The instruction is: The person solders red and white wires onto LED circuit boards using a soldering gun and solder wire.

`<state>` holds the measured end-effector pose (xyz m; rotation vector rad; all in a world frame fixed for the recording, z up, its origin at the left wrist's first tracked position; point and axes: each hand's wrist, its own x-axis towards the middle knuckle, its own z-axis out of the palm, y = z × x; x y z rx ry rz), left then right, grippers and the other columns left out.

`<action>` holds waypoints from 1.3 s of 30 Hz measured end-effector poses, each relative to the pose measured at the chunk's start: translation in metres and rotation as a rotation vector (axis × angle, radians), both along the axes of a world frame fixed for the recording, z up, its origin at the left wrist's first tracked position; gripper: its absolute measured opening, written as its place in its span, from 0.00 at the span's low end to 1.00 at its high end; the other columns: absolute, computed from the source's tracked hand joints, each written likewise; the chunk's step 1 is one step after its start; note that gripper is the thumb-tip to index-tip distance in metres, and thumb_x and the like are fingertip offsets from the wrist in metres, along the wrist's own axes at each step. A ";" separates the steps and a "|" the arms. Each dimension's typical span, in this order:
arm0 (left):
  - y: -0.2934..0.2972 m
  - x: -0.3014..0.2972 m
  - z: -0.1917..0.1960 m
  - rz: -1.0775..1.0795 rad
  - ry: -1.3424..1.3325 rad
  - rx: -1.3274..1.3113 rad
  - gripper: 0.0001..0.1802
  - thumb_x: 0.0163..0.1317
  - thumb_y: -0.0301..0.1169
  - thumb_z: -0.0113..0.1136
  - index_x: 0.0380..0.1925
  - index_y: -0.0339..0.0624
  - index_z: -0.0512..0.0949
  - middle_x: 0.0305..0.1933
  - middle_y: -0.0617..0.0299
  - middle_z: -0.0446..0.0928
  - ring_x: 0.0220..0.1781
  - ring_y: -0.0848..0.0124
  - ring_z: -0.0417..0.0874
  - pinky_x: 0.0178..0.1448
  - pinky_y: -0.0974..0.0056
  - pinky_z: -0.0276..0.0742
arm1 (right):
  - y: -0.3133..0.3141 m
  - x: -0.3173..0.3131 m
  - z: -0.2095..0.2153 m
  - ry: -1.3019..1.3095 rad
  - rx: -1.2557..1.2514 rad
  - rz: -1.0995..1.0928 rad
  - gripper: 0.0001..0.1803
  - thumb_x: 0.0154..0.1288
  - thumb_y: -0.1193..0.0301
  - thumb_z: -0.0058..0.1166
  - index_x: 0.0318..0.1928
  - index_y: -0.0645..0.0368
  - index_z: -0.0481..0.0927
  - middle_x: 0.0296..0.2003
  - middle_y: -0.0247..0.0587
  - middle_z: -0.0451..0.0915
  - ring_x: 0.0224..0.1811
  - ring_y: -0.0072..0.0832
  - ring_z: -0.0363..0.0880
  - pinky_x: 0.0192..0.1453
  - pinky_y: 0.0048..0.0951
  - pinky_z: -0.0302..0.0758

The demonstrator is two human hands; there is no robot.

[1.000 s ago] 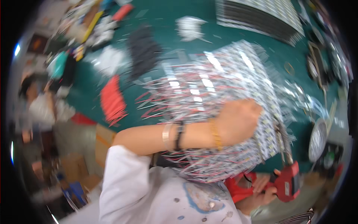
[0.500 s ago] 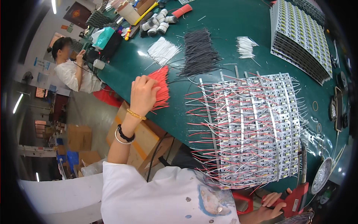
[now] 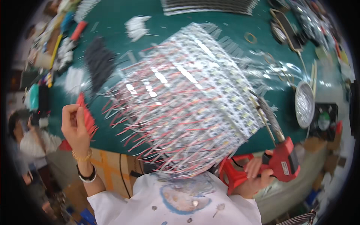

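Note:
My left hand [image 3: 77, 125] is at the left table edge, thumb and fingers pinched together beside a pile of red wires [image 3: 87, 117]. Whatever sits between the fingertips is too blurred to make out. My right hand [image 3: 258, 173] is wrapped around the grip of a red soldering gun [image 3: 284, 161], whose metal barrel points up and left toward the right edge of a circuit board panel [image 3: 195, 86]. The panel lies turned at an angle in front of me. Red and white wires stick out in rows from its left and lower sides.
Piles of black wires [image 3: 99, 63] and white wires [image 3: 137, 28] lie on the green table [image 3: 225, 13]. A stack of panels [image 3: 210, 6] is at the far edge. On the right are a round metal dish [image 3: 304, 105] and rubber bands [image 3: 250, 37]. Another person [image 3: 32, 140] sits far left.
The view has swung to the right, so the panel appears rotated and further left. My left hand has gone from above the red wires to their near-left edge. My right hand still grips the soldering gun.

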<state>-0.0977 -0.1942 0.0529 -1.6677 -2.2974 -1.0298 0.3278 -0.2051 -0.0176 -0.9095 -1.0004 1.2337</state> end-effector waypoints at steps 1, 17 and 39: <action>0.013 0.033 0.004 -0.104 -0.201 -0.062 0.02 0.58 0.18 0.52 0.30 0.34 0.72 0.28 0.60 0.70 0.27 0.73 0.69 0.31 0.70 0.65 | -0.002 0.002 0.001 -0.005 -0.007 0.000 0.35 0.64 0.51 0.49 0.56 0.71 0.60 0.10 0.31 0.64 0.08 0.20 0.61 0.16 0.24 0.64; 0.097 0.216 -0.044 -0.721 -0.271 -0.266 0.10 0.54 0.27 0.60 0.20 0.41 0.68 0.20 0.61 0.69 0.16 0.61 0.71 0.17 0.62 0.63 | -0.031 0.039 -0.009 -0.138 -0.038 0.078 0.41 0.59 0.46 0.53 0.54 0.74 0.63 0.11 0.31 0.67 0.11 0.18 0.64 0.16 0.20 0.62; 0.102 0.215 -0.045 -0.765 -0.253 -0.313 0.09 0.53 0.25 0.58 0.20 0.40 0.67 0.20 0.57 0.69 0.16 0.58 0.71 0.18 0.60 0.64 | -0.051 0.046 -0.019 -0.245 0.038 0.080 0.24 0.51 0.66 0.58 0.44 0.68 0.68 0.18 0.34 0.71 0.17 0.22 0.68 0.24 0.22 0.65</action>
